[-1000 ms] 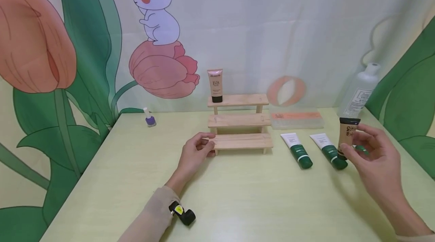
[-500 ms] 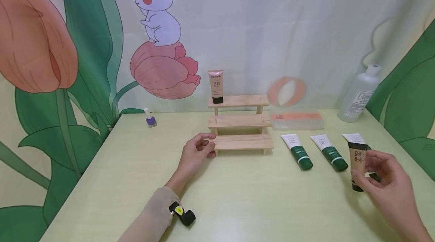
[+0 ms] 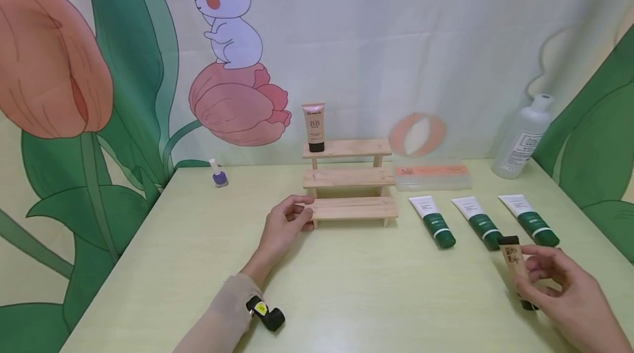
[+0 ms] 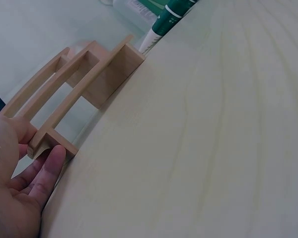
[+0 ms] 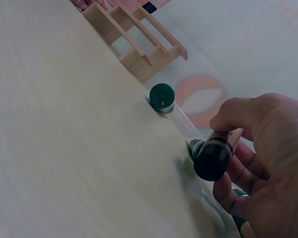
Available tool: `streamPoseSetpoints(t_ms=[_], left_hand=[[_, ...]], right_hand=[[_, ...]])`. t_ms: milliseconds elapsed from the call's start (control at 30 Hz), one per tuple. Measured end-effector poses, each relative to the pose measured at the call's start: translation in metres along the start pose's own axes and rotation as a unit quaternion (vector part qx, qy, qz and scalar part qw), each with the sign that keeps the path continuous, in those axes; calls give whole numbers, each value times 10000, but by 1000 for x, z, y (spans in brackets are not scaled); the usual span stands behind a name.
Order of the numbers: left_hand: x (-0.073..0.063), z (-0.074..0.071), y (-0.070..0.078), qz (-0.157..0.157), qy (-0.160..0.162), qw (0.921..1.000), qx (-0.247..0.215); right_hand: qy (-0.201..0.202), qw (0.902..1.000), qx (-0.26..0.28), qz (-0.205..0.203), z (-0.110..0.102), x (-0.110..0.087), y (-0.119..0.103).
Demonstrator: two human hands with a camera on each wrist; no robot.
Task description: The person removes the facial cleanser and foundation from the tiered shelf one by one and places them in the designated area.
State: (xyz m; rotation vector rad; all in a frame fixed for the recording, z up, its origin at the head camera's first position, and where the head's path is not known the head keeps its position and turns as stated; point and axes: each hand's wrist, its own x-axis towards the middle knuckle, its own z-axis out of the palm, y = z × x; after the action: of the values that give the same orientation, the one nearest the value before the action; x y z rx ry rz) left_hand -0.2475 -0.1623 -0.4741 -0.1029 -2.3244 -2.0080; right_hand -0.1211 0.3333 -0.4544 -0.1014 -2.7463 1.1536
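In the head view my right hand pinches a small tan cosmetic tube between thumb and fingers, above the table at the right. The tube tilts, and its black cap faces the right wrist camera. My left hand grips the left end of the lowest step of a three-step wooden display stand; in the left wrist view the fingers reach under that step. A pinkish BB cream tube stands upright on its black cap at the left of the top step.
Three green-and-white tubes lie in a row right of the stand. Behind them are a clear plastic box and a white bottle. A purple nail polish bottle stands at the back left. A printed curtain hangs behind the table.
My right hand has brought the tan tube down and toward the table's front, tilting it and uncovering the rightmost green-and-white tube. My left hand has stayed on the stand.
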Motion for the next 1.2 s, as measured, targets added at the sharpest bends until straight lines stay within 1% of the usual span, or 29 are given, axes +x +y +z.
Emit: streamPoseSetpoints(t_ms=[167,367,467,600,700,833,1000,1133,1200], left_hand=[[0,0,-1,4,-39,10000,-39],[-1,0,0,2,40,10000,-23],[-2,1,-2,-20,10,10000,-15],[-4,2,-2,-64,-31,10000,-50],[-4,2,-1,-31,-5,10000,-71],[-3,1,0,-21,12,10000,-55],[-2,-1,0,25,7,10000,-71],[-1,-1,1,34,-22,10000,-65],[0,-2,1,33,-34,10000,-66]], right_hand=[[-87,9994,-263,184,2,0,0],[-229,9969,-657,363,9,2,0],[-296,9956,-817,356,12,1,2],[-196,9944,-1016,234,13,0,3],[-131,9931,-1134,258,14,1,0],[-242,9913,-1254,307,13,3,-3],[-39,9889,-1481,108,11,6,-3],[49,9881,-1532,104,10,5,-2],[219,9875,-1556,89,10,3,-3]])
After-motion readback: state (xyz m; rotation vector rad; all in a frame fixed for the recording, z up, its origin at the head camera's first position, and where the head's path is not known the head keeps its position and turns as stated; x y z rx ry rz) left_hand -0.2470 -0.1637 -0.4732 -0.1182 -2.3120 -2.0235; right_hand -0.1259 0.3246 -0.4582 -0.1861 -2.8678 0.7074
